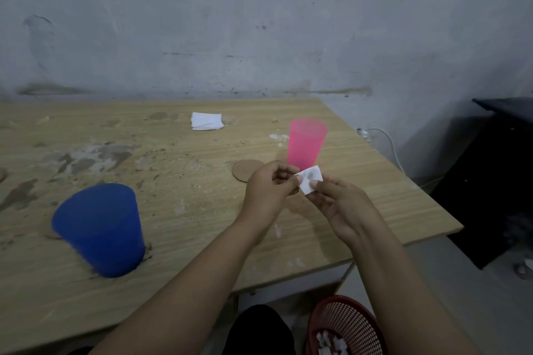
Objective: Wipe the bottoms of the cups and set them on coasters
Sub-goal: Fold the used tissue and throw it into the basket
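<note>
A small, limp, easily torn tissue, soiled at its middle, is pinched by its edges between the closed fingertips of the left hand and right hand, while the light, stiff, likely slippery pink cup stands just beyond them, best grasped around its wall.

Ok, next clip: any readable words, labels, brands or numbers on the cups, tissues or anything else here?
None readable.
Pink cup: plain, no print.
Blue cup: plain, blurred.
Tissue held in both hands: a grey smudge, no writing.
Folded tissues: blank.
Coaster: bare cardboard.
Red basket: white scraps inside, no text visible.
</note>
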The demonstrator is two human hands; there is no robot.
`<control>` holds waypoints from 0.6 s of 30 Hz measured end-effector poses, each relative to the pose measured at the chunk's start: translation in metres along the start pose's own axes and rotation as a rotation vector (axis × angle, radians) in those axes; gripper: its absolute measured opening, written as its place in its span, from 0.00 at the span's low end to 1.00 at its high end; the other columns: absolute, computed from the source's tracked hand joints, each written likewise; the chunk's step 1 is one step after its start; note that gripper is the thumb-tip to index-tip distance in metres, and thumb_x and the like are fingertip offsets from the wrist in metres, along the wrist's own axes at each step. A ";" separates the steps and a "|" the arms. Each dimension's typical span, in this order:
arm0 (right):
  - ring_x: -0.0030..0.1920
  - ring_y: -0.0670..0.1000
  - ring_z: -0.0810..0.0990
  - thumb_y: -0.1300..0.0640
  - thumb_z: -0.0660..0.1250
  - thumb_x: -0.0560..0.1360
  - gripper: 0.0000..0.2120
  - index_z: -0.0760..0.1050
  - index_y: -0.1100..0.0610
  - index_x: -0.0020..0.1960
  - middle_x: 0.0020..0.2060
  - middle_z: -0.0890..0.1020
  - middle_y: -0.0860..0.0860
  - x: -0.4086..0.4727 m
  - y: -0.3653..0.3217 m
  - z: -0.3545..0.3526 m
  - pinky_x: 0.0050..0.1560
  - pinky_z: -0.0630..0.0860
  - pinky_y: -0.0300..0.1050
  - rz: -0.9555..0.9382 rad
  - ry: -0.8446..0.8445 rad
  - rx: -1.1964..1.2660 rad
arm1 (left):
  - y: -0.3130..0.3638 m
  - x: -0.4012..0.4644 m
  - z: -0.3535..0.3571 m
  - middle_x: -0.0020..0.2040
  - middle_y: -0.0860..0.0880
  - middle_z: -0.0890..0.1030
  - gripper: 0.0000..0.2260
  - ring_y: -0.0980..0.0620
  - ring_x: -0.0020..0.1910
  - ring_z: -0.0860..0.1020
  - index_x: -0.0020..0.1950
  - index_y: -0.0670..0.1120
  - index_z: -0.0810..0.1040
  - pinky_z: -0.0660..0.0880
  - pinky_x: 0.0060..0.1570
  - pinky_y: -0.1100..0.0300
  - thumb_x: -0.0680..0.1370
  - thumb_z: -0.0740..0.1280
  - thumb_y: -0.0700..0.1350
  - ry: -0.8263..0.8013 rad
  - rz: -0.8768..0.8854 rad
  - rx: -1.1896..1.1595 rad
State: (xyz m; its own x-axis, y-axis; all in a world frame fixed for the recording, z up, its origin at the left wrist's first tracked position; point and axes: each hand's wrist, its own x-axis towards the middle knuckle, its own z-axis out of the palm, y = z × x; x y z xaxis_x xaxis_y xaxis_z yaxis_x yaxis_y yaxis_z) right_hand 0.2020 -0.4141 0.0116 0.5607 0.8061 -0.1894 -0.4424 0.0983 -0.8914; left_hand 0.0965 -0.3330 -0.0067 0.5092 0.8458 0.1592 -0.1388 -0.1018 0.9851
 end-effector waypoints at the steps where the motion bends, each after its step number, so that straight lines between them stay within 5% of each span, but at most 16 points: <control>1: 0.35 0.50 0.83 0.71 0.65 0.72 0.03 0.76 0.66 0.43 0.36 0.83 0.57 0.000 0.002 0.001 0.41 0.81 0.39 0.013 0.031 0.032 | 0.000 -0.002 0.002 0.42 0.45 0.81 0.04 0.49 0.44 0.81 0.43 0.45 0.80 0.81 0.48 0.57 0.73 0.71 0.37 0.012 -0.018 -0.038; 3: 0.33 0.49 0.83 0.69 0.66 0.72 0.05 0.76 0.63 0.38 0.31 0.83 0.54 0.003 0.005 0.000 0.39 0.81 0.40 -0.003 0.109 0.042 | -0.001 -0.005 0.004 0.42 0.44 0.83 0.02 0.49 0.44 0.81 0.43 0.44 0.80 0.79 0.46 0.61 0.73 0.72 0.39 0.026 -0.024 -0.035; 6: 0.38 0.54 0.82 0.63 0.72 0.69 0.03 0.81 0.58 0.37 0.34 0.84 0.56 0.012 0.007 -0.009 0.45 0.80 0.46 -0.185 0.264 -0.237 | -0.008 -0.007 -0.005 0.46 0.50 0.83 0.04 0.55 0.46 0.80 0.49 0.47 0.82 0.74 0.44 0.71 0.75 0.69 0.43 0.079 0.075 0.338; 10: 0.40 0.49 0.82 0.57 0.71 0.71 0.05 0.84 0.56 0.45 0.38 0.85 0.48 0.021 0.007 -0.015 0.40 0.70 0.28 -0.536 0.411 -1.017 | -0.022 -0.012 -0.022 0.66 0.48 0.75 0.18 0.52 0.65 0.72 0.68 0.45 0.72 0.66 0.61 0.64 0.78 0.63 0.45 -0.096 0.158 0.872; 14: 0.50 0.60 0.81 0.60 0.64 0.73 0.11 0.82 0.58 0.51 0.47 0.85 0.58 0.025 0.017 -0.016 0.51 0.75 0.48 -0.549 0.263 -1.580 | -0.030 -0.017 -0.022 0.76 0.46 0.61 0.26 0.51 0.75 0.58 0.75 0.43 0.60 0.52 0.72 0.61 0.80 0.58 0.54 -0.239 0.181 1.113; 18: 0.53 0.58 0.77 0.60 0.60 0.75 0.17 0.77 0.53 0.61 0.56 0.80 0.54 0.017 0.029 -0.012 0.53 0.72 0.48 -0.542 -0.033 -1.747 | -0.033 -0.018 -0.020 0.78 0.44 0.56 0.31 0.50 0.77 0.53 0.76 0.41 0.55 0.46 0.74 0.59 0.80 0.53 0.59 -0.292 0.187 1.258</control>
State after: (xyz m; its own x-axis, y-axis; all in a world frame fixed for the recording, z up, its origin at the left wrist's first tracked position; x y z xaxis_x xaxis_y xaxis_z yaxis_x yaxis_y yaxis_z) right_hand 0.2075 -0.4044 -0.0224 0.3550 0.9083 0.2214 0.9272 -0.3118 -0.2075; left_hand 0.0747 -0.3349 -0.0431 0.7554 0.6376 0.1509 0.5772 -0.7566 0.3073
